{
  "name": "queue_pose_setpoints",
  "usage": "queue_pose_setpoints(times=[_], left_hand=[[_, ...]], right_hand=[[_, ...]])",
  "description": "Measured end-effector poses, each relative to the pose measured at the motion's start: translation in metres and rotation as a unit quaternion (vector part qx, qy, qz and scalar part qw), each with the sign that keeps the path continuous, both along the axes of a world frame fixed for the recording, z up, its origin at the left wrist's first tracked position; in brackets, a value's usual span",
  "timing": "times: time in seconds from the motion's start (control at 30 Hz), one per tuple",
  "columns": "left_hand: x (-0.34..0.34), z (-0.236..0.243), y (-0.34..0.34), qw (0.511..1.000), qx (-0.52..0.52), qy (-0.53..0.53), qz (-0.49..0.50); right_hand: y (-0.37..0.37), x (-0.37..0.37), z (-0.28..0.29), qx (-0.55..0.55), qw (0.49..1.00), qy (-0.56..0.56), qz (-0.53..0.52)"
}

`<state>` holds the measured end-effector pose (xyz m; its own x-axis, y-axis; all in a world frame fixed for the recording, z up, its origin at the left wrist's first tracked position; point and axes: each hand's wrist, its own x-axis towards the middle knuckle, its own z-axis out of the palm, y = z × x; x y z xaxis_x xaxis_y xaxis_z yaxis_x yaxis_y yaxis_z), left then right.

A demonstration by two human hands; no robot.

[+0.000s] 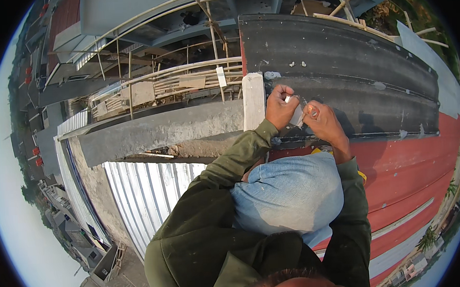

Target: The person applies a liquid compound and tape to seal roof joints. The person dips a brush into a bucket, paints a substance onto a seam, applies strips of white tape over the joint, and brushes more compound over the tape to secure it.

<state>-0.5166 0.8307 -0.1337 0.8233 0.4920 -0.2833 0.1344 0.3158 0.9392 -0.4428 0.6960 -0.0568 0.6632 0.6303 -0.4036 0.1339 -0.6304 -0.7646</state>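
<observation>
Both of my hands are held close together above a dark grey corrugated roof sheet. My left hand is closed, with a bit of white showing between its thumb and fingers. Between the two hands stretches a thin white strip, maybe tape or cloth; its exact kind is too small to make out. My right hand has its fingers curled in on the other side of that strip. Just left of the left hand stands a pale, whitish post or board end.
My bent knee in light blue jeans rests below the hands. Red roof sheets slope away to the right. A rough concrete ledge and a bamboo scaffold stand at the left, above a white corrugated roof lower down.
</observation>
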Motion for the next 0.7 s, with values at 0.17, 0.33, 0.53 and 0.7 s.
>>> queue_pose_setpoints(times=[0.17,0.33,0.53,0.7], left_hand=[[-0.001,-0.009,0.007,0.997,-0.067,0.008,0.028],[0.002,0.007,0.014,0.994,-0.109,0.009,0.003],[-0.005,0.015,0.019,0.964,-0.254,-0.028,-0.080],[-0.013,0.009,0.026,0.984,-0.146,-0.011,-0.105]], right_hand=[[0.005,-0.001,0.002,0.005,1.000,-0.009,-0.007],[0.004,-0.002,0.001,0.081,0.996,0.013,-0.034],[0.000,-0.002,0.004,0.047,0.993,-0.036,-0.099],[0.000,-0.001,0.012,0.058,0.989,-0.053,-0.124]])
